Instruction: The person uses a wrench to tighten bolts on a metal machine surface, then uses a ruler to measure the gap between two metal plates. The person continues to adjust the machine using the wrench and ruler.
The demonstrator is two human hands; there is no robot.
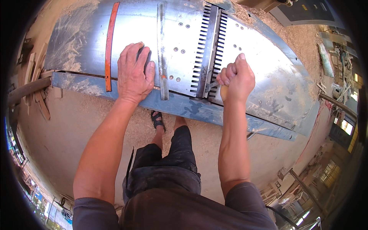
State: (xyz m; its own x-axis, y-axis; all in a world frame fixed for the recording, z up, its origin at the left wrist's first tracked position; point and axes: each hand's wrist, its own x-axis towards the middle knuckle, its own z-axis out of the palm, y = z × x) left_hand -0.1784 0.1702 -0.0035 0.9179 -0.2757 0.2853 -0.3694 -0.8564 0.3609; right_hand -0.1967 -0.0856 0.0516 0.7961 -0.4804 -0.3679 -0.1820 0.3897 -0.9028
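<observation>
In front of me lies the metal bed of a jointer (257, 73), split by a cutter slot (209, 53) with comb-like toothed edges. My left hand (135, 73) rests palm down on the bed, its fingers stretched out and holding nothing. It lies between an orange flat strip (110, 48) and a grey metal strip (162, 53). Just right of the slot, my right hand (238, 78) is closed around a tool with a yellowish handle (224, 92). A short metal part points from that fist toward the slot's near end; the fingers hide the tool's exact kind.
Blue-grey rails edge the bed, the near one (184, 109) in front of my legs. Wood offcuts (36, 76) lean at the left. Sawdust (295, 42) lies behind the machine and on the floor. A dark grey box-like unit (304, 11) stands at the far right.
</observation>
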